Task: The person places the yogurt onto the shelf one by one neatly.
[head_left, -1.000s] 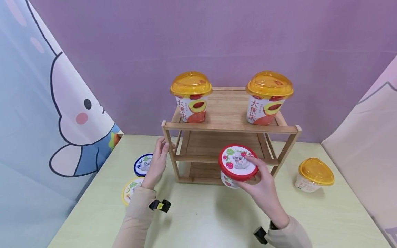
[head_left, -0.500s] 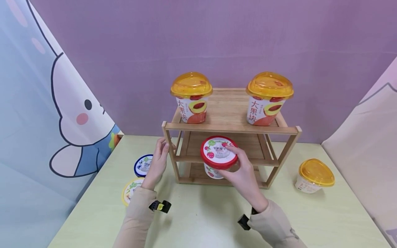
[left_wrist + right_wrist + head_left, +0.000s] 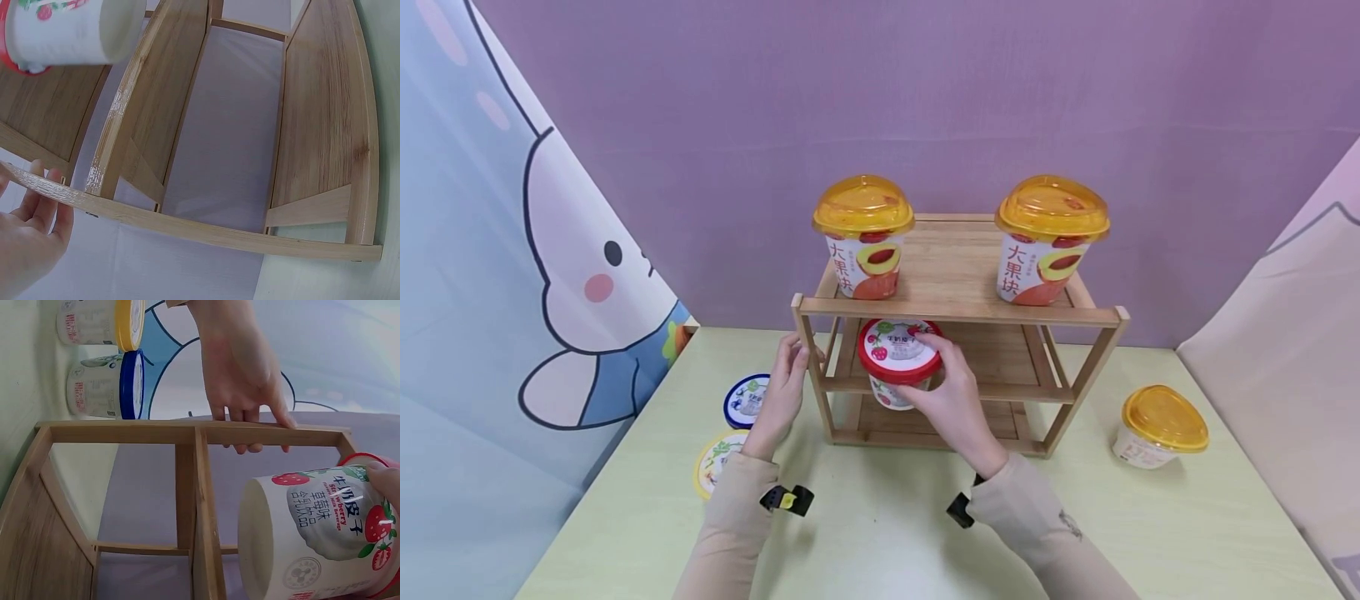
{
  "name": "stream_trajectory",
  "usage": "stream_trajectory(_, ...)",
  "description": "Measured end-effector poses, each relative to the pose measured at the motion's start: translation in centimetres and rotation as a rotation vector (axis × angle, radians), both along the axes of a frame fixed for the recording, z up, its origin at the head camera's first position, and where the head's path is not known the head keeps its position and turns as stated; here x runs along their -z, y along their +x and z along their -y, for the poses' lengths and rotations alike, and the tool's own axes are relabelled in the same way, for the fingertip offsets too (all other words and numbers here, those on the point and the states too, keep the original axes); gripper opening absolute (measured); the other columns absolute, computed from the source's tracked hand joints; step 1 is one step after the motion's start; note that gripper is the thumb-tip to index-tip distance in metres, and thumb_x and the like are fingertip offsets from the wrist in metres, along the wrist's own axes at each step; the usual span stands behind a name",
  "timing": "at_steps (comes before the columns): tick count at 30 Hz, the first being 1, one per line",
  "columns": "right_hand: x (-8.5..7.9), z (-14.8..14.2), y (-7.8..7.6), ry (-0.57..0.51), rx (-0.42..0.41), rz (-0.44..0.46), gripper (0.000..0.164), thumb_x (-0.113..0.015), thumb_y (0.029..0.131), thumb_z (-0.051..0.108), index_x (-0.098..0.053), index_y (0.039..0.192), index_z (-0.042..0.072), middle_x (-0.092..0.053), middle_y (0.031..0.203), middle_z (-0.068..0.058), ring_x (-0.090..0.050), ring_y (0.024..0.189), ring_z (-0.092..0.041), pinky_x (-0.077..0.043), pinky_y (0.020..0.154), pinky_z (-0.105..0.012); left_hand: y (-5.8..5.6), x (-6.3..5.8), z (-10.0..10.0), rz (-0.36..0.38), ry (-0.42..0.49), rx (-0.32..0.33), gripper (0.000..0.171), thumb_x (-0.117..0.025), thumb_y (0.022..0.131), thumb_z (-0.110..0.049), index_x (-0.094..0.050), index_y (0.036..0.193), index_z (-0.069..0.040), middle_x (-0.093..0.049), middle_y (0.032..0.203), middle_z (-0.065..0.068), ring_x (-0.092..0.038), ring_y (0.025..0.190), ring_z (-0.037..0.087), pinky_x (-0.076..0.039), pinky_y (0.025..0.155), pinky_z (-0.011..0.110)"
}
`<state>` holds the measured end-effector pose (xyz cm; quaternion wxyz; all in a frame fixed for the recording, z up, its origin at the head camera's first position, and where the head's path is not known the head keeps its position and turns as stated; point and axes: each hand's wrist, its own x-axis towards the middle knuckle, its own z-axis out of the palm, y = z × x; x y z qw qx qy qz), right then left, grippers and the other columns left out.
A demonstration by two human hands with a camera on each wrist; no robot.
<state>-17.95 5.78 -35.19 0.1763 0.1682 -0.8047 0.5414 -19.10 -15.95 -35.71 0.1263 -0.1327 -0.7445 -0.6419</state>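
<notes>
My right hand (image 3: 951,402) grips a white cup with a red lid (image 3: 901,354) and a strawberry print, labelled strawberry flavoured milk beverage. In the head view the cup is tilted slightly at the front of the middle board of a wooden shelf rack (image 3: 958,313), towards its left side. The right wrist view shows the cup's (image 3: 319,531) pale base pointing at the rack; whether it touches the board I cannot tell. My left hand (image 3: 784,392) holds the rack's front left post, its fingers (image 3: 47,215) curled behind the wood.
Two yellow-lidded fruit cups, one left (image 3: 863,242) and one right (image 3: 1051,242), stand on the top board. Another yellow-lidded cup (image 3: 1161,427) is on the table (image 3: 880,542) at right. A blue-lidded cup (image 3: 747,402) and a yellow-rimmed cup (image 3: 715,462) stand left, partly behind my left arm.
My right hand has carried the red-lidded cup leftwards and forward, from before the rack's right half to the left part of the middle board. My left hand has stayed on the post.
</notes>
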Motion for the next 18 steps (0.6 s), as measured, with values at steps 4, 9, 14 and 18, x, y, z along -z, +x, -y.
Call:
stream_trajectory(4, -0.1, 0.7, -0.8, 0.008, 0.004, 0.025, 0.061, -0.076, 0.069, 0.015, -0.043, 0.121, 0.01, -0.046, 0.118, -0.012, -0.046, 0.107, -0.024, -0.043, 0.087, -0.04, 0.0, 0.0, 0.0, 0.006, -0.005, 0.005, 0.03, -0.027, 0.097, -0.009, -0.03, 0.123, 0.007, -0.046, 0.101, 0.029, -0.04, 0.105, 0.047, -0.026, 0.095, 0.044)
stream_trajectory(9, -0.2, 1.5, -1.8, 0.012, 0.015, 0.02, 0.064, -0.075, 0.07, 0.016, -0.041, 0.124, 0.009, -0.044, 0.121, -0.012, -0.044, 0.11, -0.023, -0.041, 0.09, -0.038, 0.1, -0.1, 0.0, 0.018, -0.018, 0.001, 0.029, -0.026, 0.098, -0.01, -0.031, 0.123, 0.004, -0.046, 0.103, 0.029, -0.041, 0.106, 0.046, -0.027, 0.094, 0.045)
stream_trajectory(14, -0.2, 2.1, -2.7, 0.02, 0.029, -0.016, 0.071, -0.076, 0.07, 0.018, -0.037, 0.129, 0.009, -0.041, 0.126, -0.01, -0.042, 0.114, -0.023, -0.039, 0.092, -0.038, -0.1, 0.1, 0.1, 0.01, -0.017, -0.007, 0.028, -0.026, 0.097, -0.008, -0.032, 0.122, 0.003, -0.047, 0.101, 0.025, -0.042, 0.105, 0.046, -0.027, 0.095, 0.045)
stream_trajectory(18, -0.1, 2.4, -3.3, 0.02, 0.027, -0.02, 0.074, -0.075, 0.071, 0.019, -0.033, 0.132, 0.011, -0.04, 0.128, -0.009, -0.042, 0.116, -0.022, -0.038, 0.094, -0.037, -0.7, 1.0, 0.4, -0.008, -0.006, -0.001, 0.028, -0.027, 0.097, -0.009, -0.032, 0.122, 0.002, -0.047, 0.101, 0.026, -0.043, 0.104, 0.044, -0.027, 0.095, 0.045)
